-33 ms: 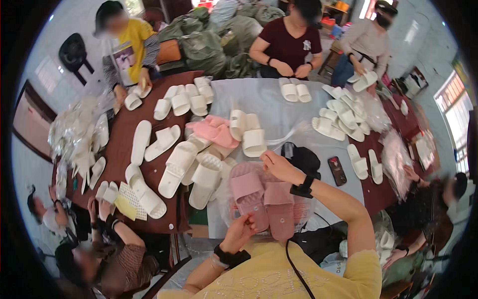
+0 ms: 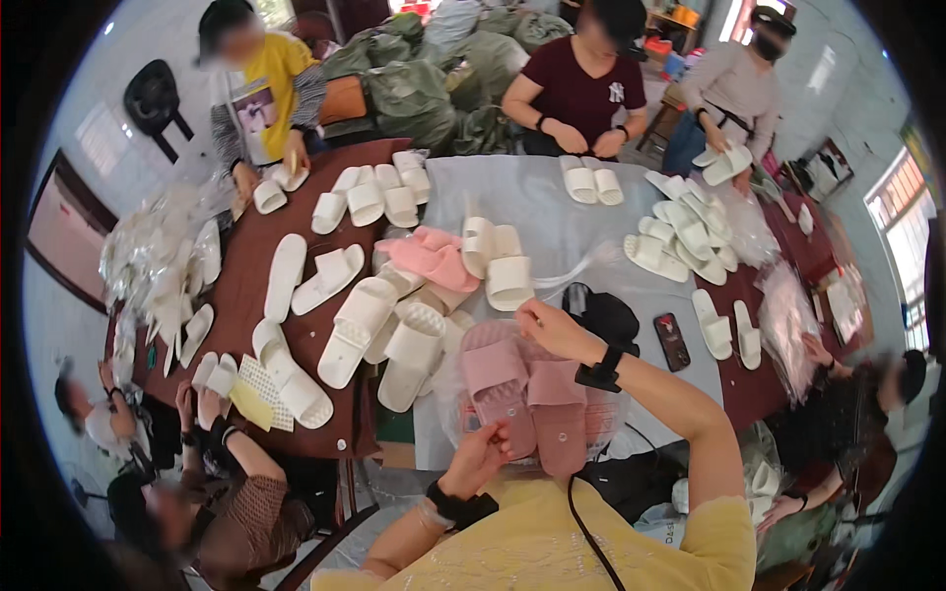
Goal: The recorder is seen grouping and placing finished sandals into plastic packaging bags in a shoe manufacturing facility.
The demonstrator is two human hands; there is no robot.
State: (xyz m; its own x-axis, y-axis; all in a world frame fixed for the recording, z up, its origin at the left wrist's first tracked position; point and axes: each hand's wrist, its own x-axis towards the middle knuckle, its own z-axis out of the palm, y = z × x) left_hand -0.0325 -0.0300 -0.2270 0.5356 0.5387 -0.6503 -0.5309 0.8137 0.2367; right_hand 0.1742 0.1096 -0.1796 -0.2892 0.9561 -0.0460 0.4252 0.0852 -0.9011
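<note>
I observe, through the head camera, two bare hands working over a pair of pink slippers at the near edge of the table. The left pink slipper and the right pink slipper lie side by side, soles down, heels toward the wearer, on a clear plastic bag.

The left hand is by the heel half of the left slipper, fingers loosely bent; I cannot tell whether the fingertips touch it. The right hand is just beyond the straps, fingers drawn narrow; whether anything thin is pinched there I cannot determine. Each wrist carries a black band.

Beside the right forearm I record a black object and, farther right, a dark phone. Left of the pink pair lies a white slipper, among others of its kind. Beyond it rests a soft pink item. The pale grey cover adjoins a brown cover. Several co-workers surround the table.
</note>
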